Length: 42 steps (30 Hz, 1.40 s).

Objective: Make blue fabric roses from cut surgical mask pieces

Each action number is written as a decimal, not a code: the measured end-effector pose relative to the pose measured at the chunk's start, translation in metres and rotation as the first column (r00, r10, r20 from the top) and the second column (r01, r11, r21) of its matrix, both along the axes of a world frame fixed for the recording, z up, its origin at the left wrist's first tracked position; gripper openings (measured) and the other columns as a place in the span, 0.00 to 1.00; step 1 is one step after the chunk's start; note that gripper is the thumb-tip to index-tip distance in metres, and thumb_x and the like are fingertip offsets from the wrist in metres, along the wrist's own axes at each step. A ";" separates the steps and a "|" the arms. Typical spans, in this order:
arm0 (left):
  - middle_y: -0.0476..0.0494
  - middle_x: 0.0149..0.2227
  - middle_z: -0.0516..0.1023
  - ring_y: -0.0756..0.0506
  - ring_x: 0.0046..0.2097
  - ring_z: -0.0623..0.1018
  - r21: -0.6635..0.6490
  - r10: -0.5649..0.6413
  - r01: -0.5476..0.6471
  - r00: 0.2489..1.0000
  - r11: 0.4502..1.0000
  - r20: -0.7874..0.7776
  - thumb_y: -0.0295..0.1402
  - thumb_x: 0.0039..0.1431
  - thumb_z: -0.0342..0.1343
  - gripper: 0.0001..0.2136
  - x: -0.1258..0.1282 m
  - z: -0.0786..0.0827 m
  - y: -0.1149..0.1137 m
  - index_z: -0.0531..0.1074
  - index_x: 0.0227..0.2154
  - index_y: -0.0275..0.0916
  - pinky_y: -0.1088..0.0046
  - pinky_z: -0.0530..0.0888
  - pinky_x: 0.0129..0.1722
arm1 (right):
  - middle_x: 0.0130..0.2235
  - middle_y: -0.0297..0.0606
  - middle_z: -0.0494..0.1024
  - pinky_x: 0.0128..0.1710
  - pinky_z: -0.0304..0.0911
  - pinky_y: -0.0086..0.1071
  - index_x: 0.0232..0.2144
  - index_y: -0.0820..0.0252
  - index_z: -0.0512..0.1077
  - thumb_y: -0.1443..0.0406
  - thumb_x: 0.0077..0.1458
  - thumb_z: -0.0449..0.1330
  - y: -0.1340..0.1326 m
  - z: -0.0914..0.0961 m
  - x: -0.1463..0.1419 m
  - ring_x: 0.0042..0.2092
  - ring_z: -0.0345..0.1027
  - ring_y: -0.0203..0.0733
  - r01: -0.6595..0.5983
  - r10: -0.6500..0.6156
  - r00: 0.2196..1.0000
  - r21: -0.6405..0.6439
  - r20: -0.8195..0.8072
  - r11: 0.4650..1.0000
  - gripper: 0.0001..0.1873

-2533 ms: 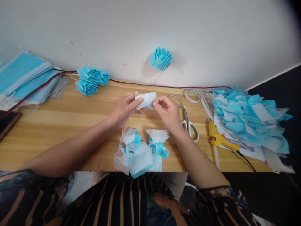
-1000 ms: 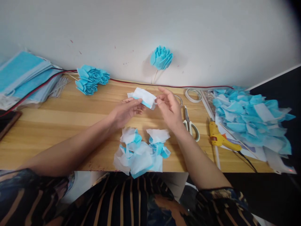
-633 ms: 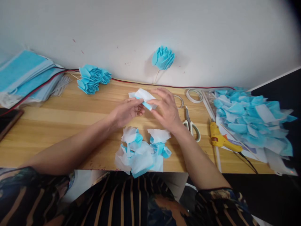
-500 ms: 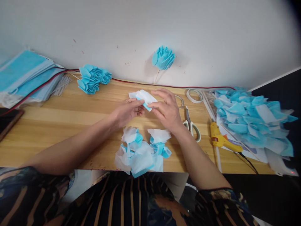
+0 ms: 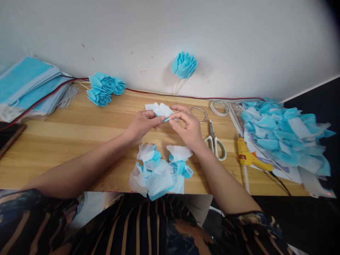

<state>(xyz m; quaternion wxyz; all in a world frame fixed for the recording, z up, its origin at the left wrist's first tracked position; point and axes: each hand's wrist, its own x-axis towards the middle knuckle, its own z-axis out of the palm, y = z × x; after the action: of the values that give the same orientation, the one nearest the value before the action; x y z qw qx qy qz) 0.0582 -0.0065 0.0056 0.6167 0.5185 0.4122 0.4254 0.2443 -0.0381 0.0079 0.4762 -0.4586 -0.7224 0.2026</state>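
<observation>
A small piece of white and blue mask fabric [image 5: 162, 109] is pinched between my two hands above the wooden table. My left hand [image 5: 145, 124] grips its left lower edge with the thumb on top. From the other side, my right hand [image 5: 187, 125] holds the right edge between thumb and fingers. The blue side shows only as a narrow strip along the bottom edge. Nearer to me lies a loose heap of cut white and blue fabric pieces [image 5: 159, 175], some curled. Scissors with pale handles [image 5: 216, 143] rest just right of my right hand.
On the right lie a yellow glue gun [image 5: 252, 158], a tape roll [image 5: 219, 108] and a pile of blue fabric pieces [image 5: 284, 131]. One blue flower [image 5: 184, 65] leans on the wall. Blue flowers [image 5: 105, 88] and stacked masks [image 5: 29, 83] lie left.
My right hand has shifted slightly left, closer to my left hand. The fabric's lower edge is folded up more, so less blue shows.
</observation>
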 end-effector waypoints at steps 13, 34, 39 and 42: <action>0.47 0.24 0.77 0.51 0.27 0.72 0.021 -0.021 0.022 0.999 1.000 -0.031 0.40 0.49 0.70 0.13 0.000 0.003 -0.001 0.77 0.22 0.36 0.72 0.69 0.31 | 0.30 0.30 0.75 0.34 0.61 0.31 0.31 0.56 0.72 0.59 0.53 0.65 0.000 -0.001 -0.006 0.31 0.65 0.34 -0.032 -0.059 0.952 -0.290 -0.301 0.956 0.08; 0.48 0.24 0.77 0.50 0.27 0.72 0.034 -0.055 0.056 0.998 0.998 -0.026 0.38 0.49 0.69 0.10 -0.001 0.001 0.000 0.77 0.25 0.37 0.71 0.68 0.31 | 0.40 0.32 0.81 0.43 0.70 0.36 0.54 0.52 0.69 0.58 0.51 0.67 0.003 -0.001 -0.005 0.41 0.74 0.40 -0.208 0.029 0.903 -0.377 -0.429 0.902 0.27; 0.46 0.29 0.80 0.48 0.31 0.74 0.057 -0.122 0.127 0.989 0.990 -0.083 0.38 0.49 0.69 0.10 -0.002 -0.004 0.001 0.80 0.29 0.37 0.72 0.68 0.33 | 0.42 0.35 0.82 0.46 0.71 0.37 0.51 0.54 0.73 0.56 0.51 0.68 0.004 -0.002 -0.002 0.45 0.76 0.43 -0.215 0.033 0.916 -0.420 -0.399 0.881 0.26; 0.46 0.31 0.81 0.48 0.33 0.74 0.069 -0.149 0.156 0.985 0.985 -0.090 0.37 0.49 0.68 0.10 -0.001 -0.006 0.001 0.80 0.31 0.36 0.72 0.69 0.35 | 0.41 0.34 0.83 0.46 0.71 0.37 0.48 0.55 0.75 0.57 0.50 0.68 0.004 -0.003 -0.003 0.43 0.76 0.42 -0.204 0.028 0.921 -0.419 -0.389 0.885 0.22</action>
<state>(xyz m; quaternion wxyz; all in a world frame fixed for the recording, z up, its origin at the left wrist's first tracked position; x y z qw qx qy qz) 0.0567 -0.0057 0.0000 0.6093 0.5892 0.3806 0.3697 0.2412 -0.0343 0.0049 0.4715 -0.4648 -0.5785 0.4764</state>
